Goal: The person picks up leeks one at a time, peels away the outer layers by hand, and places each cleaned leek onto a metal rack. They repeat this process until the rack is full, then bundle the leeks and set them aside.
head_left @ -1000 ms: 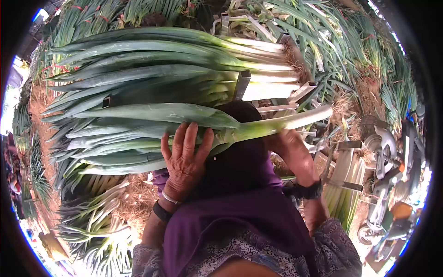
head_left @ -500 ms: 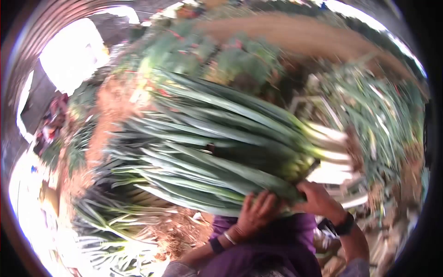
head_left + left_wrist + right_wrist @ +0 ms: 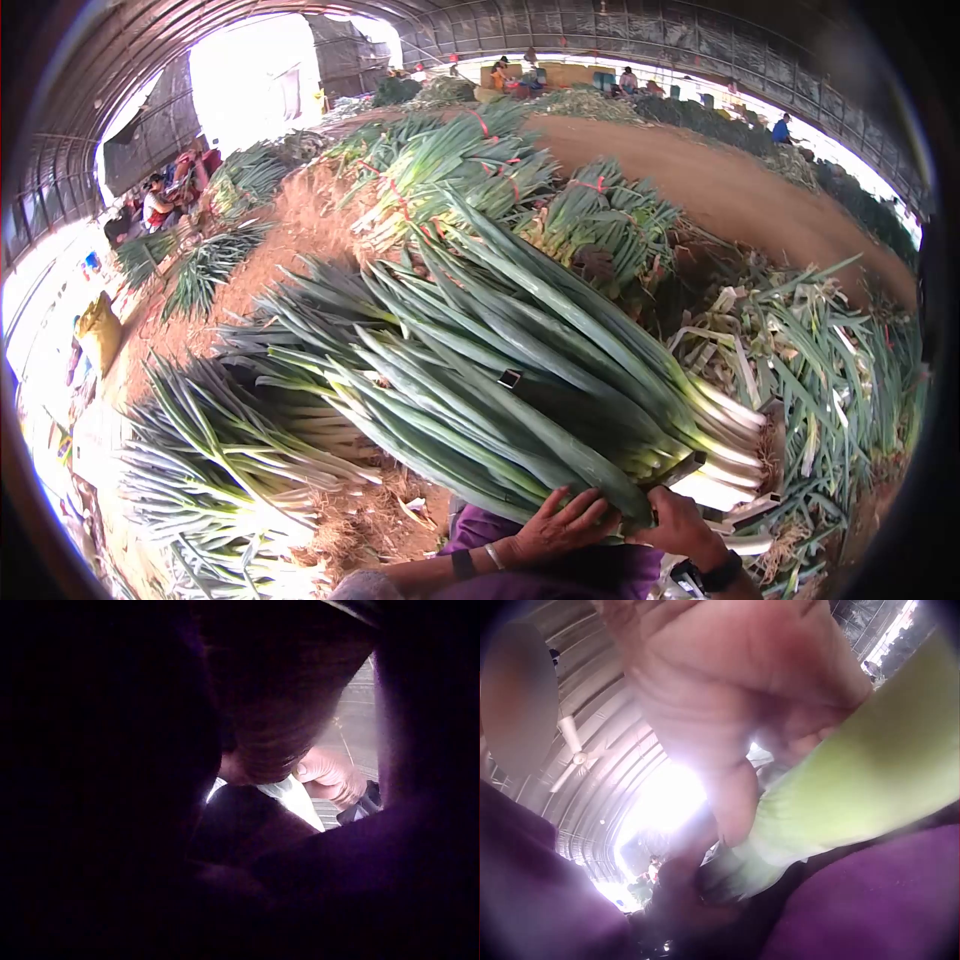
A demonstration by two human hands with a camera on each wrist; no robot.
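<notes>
A large leek lies across my lap, its long green leaf (image 3: 590,462) reaching up and left. My right hand (image 3: 680,525) grips it, and the pale stem (image 3: 750,545) sticks out past that hand. In the right wrist view the right hand's (image 3: 742,682) thumb presses beside the yellow-green stem (image 3: 862,780). My left hand (image 3: 560,530) holds the leaves just left of the right hand, fingers over the top, thumb hidden. The left wrist view is mostly dark cloth, with the right hand (image 3: 330,772) near a bright bit of stem.
Leeks with white stems (image 3: 735,430) lie beyond my hands, held by metal posts (image 3: 685,465). More leeks (image 3: 230,460) lie at left, loose trimmed leaves (image 3: 830,390) at right, and tied bundles (image 3: 470,170) further back. People sit far off under the curved roof.
The head view has tilted up and turned, showing the shed. My right hand has moved from the pale stem to the base of the leaves, and my left hand is now close beside it.
</notes>
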